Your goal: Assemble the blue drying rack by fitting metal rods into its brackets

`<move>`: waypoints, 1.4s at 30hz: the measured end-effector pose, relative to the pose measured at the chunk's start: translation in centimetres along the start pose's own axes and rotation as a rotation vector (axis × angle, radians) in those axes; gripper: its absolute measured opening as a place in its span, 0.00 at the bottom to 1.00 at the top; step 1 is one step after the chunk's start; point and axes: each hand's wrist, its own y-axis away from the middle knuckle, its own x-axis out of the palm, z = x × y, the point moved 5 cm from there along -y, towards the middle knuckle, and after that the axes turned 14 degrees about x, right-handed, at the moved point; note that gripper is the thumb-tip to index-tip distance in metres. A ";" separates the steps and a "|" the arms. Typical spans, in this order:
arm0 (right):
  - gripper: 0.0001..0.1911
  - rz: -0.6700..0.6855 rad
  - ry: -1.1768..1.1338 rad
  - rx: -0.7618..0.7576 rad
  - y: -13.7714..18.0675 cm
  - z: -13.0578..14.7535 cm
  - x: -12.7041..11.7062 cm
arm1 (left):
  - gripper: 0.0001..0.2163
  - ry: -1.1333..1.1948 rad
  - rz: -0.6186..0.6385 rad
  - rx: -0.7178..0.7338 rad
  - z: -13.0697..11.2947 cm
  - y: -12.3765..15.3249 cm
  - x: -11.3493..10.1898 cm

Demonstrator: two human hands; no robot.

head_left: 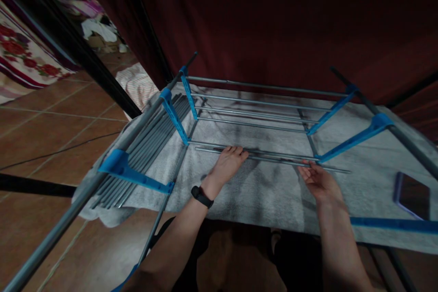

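A rack frame of grey metal rods and blue plastic brackets (pixel 174 116) lies on a grey towel (pixel 260 191) spread on the floor. My left hand (pixel 228 163), with a black watch on the wrist, lies palm down with its fingers over a loose grey rod (pixel 273 160) near the frame's front. My right hand (pixel 318 180) is at the same rod further right, fingers partly curled against it, beside a blue bracket (pixel 356 139). Several rods (pixel 253 101) span the frame's far end.
A bundle of spare grey rods (pixel 150 146) lies on the towel at the left. A phone (pixel 412 195) rests on the towel at the right. A dark red curtain (pixel 273 23) hangs behind. Tiled floor (pixel 51 132) and scattered clothes lie to the left.
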 end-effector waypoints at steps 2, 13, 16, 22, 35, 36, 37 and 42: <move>0.14 0.009 0.016 0.007 0.1 -0.2 0.3 | 0.11 -0.011 0.019 0.002 -0.4 -0.3 0.1; 0.13 -0.091 -0.030 -0.036 -0.4 0.2 -0.8 | 0.18 -0.037 0.029 -0.071 -3.2 -2.1 2.9; 0.13 -0.092 -0.037 -0.032 -0.5 0.3 -1.0 | 0.18 -0.051 0.021 -0.066 -3.7 -2.3 3.2; 0.13 -0.116 -0.058 -0.005 0.0 0.3 -0.9 | 0.20 -0.074 0.030 -0.110 -4.1 -2.5 3.5; 0.11 -0.087 -0.076 -0.012 0.1 -0.4 -0.3 | 0.25 -0.033 0.043 -0.095 -4.2 -2.2 2.4; 0.11 -0.078 -0.076 -0.008 0.3 -0.6 -0.1 | 0.24 -0.022 0.041 -0.097 -4.1 -2.1 2.2; 0.11 -0.067 -0.073 -0.005 0.4 -0.8 0.2 | 0.22 -0.010 0.040 -0.097 -4.0 -2.1 2.1; 0.07 0.027 -0.060 0.001 0.5 -2.3 1.7 | 0.15 0.063 -0.011 -0.089 -3.3 -1.8 1.8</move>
